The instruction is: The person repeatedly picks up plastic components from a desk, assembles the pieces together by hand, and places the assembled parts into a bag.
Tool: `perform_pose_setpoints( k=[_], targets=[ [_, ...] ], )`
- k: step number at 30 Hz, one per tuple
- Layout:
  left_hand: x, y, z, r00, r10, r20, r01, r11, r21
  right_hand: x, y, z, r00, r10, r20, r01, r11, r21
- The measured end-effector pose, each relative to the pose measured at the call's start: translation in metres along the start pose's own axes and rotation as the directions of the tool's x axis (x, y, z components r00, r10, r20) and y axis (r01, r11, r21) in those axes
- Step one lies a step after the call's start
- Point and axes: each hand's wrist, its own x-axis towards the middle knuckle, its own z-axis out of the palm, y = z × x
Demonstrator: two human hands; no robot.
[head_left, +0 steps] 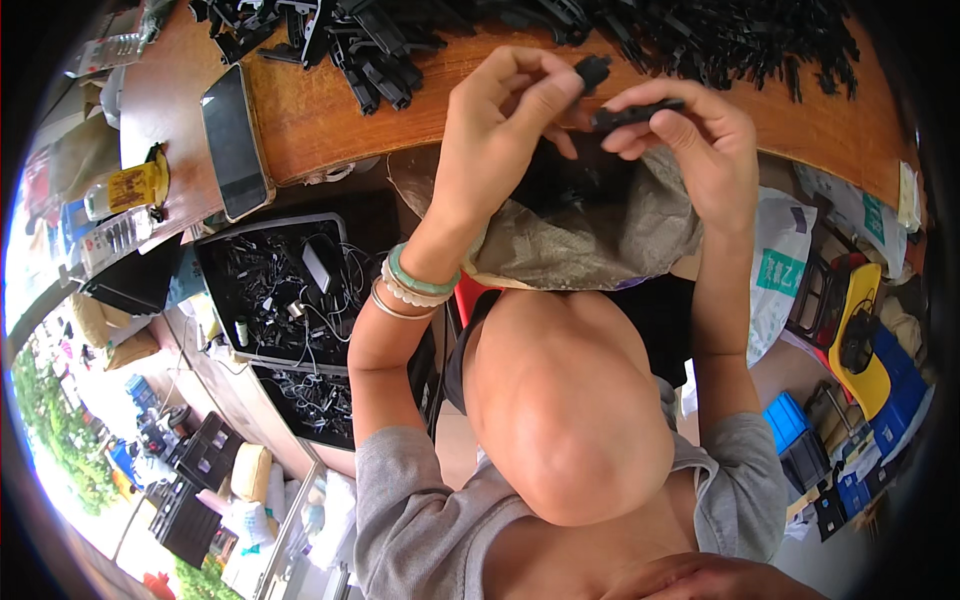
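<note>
Over the near edge of the wooden table (310, 125), my left hand (490, 130) pinches a small black plastic piece (592, 72), slightly blurred. My right hand (712, 145) grips a longer, narrow black plastic part (636, 115) between thumb and fingers. The two pieces are close together but apart. Directly below both hands, an open brownish woven sack (550, 245) lies across my lap, its dark inside only partly visible. Beyond my hands, a pile of black plastic parts (375, 45) and a heap of thinner black pieces (730, 45) cover the far side of the table.
A dark phone (235, 145) lies at the table's left. Left below the table stands a black crate (215, 255) of small black parts and cables. A yellow object (135, 187) sits farther left. At right are a white plastic bag (780, 265) and a yellow stool-like item (858, 340).
</note>
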Motion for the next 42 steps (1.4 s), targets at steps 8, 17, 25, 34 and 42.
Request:
perform_pose_setpoints(
  k=[8, 17, 25, 34, 42],
  targets=[
    [-0.007, 0.008, 0.003, 0.98, -0.159, 0.12, 0.165, 0.985, -0.045, -0.011, -0.002, 0.006, 0.986, -0.162, -0.048, 0.137, 0.934, -0.329],
    [-0.02, 0.011, 0.006, 0.978, 0.118, 0.174, -0.191, 0.842, 0.504, -0.011, -0.002, 0.012, 0.897, -0.439, -0.046, 0.274, 0.636, -0.721],
    [-0.021, 0.012, 0.003, 0.886, 0.319, 0.336, -0.463, 0.648, 0.605, -0.019, 0.003, 0.008, 0.933, -0.35, 0.088, 0.309, 0.647, -0.698],
    [-0.024, 0.01, 0.008, 0.918, 0.298, 0.261, -0.396, 0.734, 0.553, -0.017, 0.004, 0.01, 0.957, -0.289, 0.023, 0.244, 0.758, -0.606],
    [-0.022, 0.01, 0.008, 0.932, 0.253, 0.261, -0.356, 0.776, 0.521, -0.021, 0.005, 0.001, 0.976, -0.219, -0.014, 0.172, 0.803, -0.57]
  ],
)
